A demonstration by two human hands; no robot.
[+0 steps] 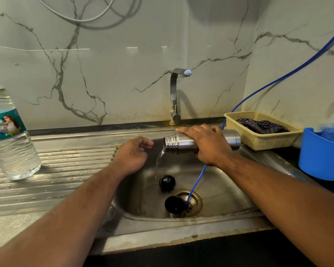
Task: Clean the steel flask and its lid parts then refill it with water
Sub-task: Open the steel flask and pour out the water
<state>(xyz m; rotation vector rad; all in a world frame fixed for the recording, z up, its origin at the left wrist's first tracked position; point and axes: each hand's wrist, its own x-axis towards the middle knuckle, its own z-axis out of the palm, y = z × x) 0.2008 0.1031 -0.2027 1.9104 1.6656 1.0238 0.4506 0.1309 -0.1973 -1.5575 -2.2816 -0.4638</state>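
Sideways, right fingers (pixel 183 130) grip steel flask (pixel 178 144) spilling water (pixel 159 158) into sink (pixel 224 189); left fingers (pixel 145 143) loosely curled.

We cannot see the middle of the flask (pixel 178 144) under the right hand (pixel 208 146); frame edges cut the bottle (pixel 12 151) at left and the tub (pixel 320 158) at right.

- We count one steel flask (pixel 178 144) — just the one.
- Two black lid pieces for us here: a small lid part (pixel 167 182) and a larger lid part (pixel 174 204).
- Two hands in shot: left hand (pixel 132 154), right hand (pixel 206 145).
- One tap (pixel 174 93), one sink (pixel 222 189).
- One plastic water bottle (pixel 10 143).
- One basket (pixel 262 140) — and we see one dark cloth (pixel 262 127) in it.
- One blue tub (pixel 322 157), one blue hose (pixel 197 181).
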